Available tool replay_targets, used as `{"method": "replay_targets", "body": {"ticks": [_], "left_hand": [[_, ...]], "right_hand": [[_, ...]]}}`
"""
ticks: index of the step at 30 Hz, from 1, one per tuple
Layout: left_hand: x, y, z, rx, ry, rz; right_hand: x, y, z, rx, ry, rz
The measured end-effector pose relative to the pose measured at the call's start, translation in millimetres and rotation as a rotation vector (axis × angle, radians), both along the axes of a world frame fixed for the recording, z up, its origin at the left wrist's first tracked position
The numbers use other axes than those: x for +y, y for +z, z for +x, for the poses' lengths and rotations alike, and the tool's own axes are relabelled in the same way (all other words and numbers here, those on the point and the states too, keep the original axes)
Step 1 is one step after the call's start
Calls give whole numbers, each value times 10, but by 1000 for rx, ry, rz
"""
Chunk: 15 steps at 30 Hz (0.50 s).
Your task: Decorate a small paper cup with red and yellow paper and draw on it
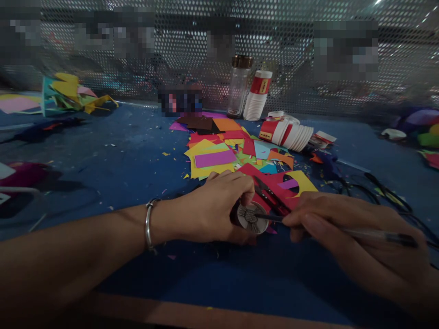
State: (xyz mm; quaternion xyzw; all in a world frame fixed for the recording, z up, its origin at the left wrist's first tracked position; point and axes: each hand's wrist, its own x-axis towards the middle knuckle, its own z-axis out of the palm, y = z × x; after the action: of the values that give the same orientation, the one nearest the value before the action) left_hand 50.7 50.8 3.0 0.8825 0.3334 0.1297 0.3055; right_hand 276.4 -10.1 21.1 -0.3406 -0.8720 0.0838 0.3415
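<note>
My left hand (216, 208) is wrapped round what looks like a paper cup (254, 226), tipped so that its round white end faces me. Dark lines radiate over that end; most of the side is hidden by my fingers. A pen (368, 235) is pinched in my right hand (346, 233), its tip touching or very close to the white end. Just behind the cup, dark scissors (272, 195) lie on red paper (248, 170). A purple paper strip (215, 158) rests on yellow sheets beyond my left hand.
Stacked paper cups stand (255, 100) and lie (291, 136) at the back, beside a clear bottle (238, 87). Glue guns lie right (327, 165) and left (51, 128), with black cables (387, 194) at right. A perforated metal screen (192, 59) closes the far edge.
</note>
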Motion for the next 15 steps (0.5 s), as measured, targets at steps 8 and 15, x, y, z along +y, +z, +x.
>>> {"method": "replay_targets", "body": {"ticks": [8,15], "left_hand": [[-9,-13,-1,-20,-3,8],[-12,-17,-1,-17,4,28]], "right_hand": [[5,23,-14,5,48,-23],[-22,5,11,-26,27,-27]]}}
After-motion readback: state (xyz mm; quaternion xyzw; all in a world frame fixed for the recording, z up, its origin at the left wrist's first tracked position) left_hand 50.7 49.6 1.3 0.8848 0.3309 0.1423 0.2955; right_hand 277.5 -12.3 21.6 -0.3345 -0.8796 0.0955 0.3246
